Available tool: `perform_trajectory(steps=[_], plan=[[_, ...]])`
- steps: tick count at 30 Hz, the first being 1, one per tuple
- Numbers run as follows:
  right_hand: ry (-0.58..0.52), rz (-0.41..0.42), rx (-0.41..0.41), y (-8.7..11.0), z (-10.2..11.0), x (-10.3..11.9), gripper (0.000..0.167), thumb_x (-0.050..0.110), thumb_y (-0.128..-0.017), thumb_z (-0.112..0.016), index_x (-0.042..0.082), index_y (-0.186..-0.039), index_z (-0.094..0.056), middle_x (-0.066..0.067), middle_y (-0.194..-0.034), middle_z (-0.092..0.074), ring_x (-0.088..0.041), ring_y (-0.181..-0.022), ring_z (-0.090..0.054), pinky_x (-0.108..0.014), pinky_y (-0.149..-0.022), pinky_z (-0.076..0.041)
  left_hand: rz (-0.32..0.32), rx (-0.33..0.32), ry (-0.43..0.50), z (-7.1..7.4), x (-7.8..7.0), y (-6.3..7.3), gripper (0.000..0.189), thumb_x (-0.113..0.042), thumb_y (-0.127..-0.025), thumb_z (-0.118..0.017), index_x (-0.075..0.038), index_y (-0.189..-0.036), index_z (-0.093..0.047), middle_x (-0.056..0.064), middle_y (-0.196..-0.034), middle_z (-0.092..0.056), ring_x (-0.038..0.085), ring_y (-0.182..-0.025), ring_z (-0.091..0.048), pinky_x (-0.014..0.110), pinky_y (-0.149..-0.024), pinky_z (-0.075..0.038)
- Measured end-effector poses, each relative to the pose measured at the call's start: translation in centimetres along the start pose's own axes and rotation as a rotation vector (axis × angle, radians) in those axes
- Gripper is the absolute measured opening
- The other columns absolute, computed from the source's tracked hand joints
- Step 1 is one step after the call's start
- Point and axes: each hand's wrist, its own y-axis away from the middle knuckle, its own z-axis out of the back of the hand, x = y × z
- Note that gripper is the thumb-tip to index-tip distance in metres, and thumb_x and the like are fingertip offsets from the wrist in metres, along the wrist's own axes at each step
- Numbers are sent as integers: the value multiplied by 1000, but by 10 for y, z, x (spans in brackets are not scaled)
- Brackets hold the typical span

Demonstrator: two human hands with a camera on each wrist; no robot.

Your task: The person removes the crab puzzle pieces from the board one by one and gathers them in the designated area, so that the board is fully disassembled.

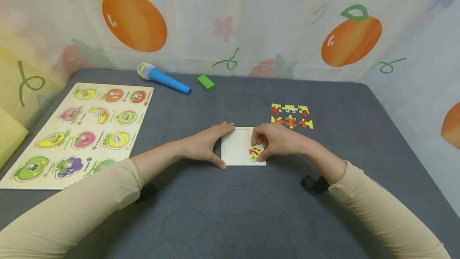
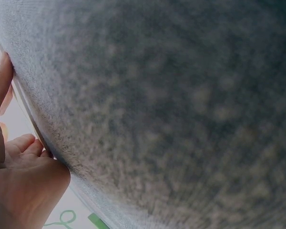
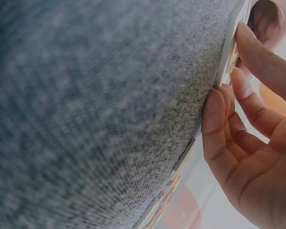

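Note:
A small white puzzle tray [image 1: 235,147] lies flat on the dark table in the head view. My left hand [image 1: 201,145] rests at its left side, thumb at the near corner and fingers extended toward the far corner. In the tray's lower right corner sits a yellow and red jigsaw piece [image 1: 254,154]. My right hand [image 1: 278,141] pinches this piece between thumb and curled fingers, partly covering it. In the right wrist view, the right fingertips [image 3: 243,36] meet the tray's edge [image 3: 225,62]. Behind the right hand lie several more jigsaw pieces [image 1: 290,121] in two rows.
A wooden fruit peg puzzle board [image 1: 138,139] covers the table's left side. Toward the back lie a blue toy microphone [image 1: 167,80] and a green block [image 1: 206,82]. A fruit-printed curtain [image 1: 201,23] hangs behind the table [image 1: 223,211].

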Motion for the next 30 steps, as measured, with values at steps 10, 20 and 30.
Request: perform_trajectory(steps=[10,20,30], plan=[[-8,-20,-9,0,-1,4,37,14,-69,-90,10,-91,-61,-4,-84,-62,-11,-72,-56,-25,-64,-50,4,-3,-9,-1,0,1,109,-28,-75,-87,-3,-157,-21,13,-167,-16,33,-157,-7,53,-129,-9],[-54,-34,-7,0,0,7,31,7,-73,-86,10,-91,-61,-3,-80,-65,-11,-71,-60,-26,-65,-52,13,3,-9,-1,0,-1,108,-28,-75,-87,-3,-157,-20,12,-168,-15,32,-157,-7,52,-129,-9],[-185,-26,0,3,7,1,16,4,-84,-76,8,-93,-64,-5,-80,-67,-14,-72,-61,-25,-64,-51,13,3,-17,-1,0,0,109,-28,-75,-87,-3,-157,-20,12,-168,-15,31,-157,-7,51,-129,-9]])
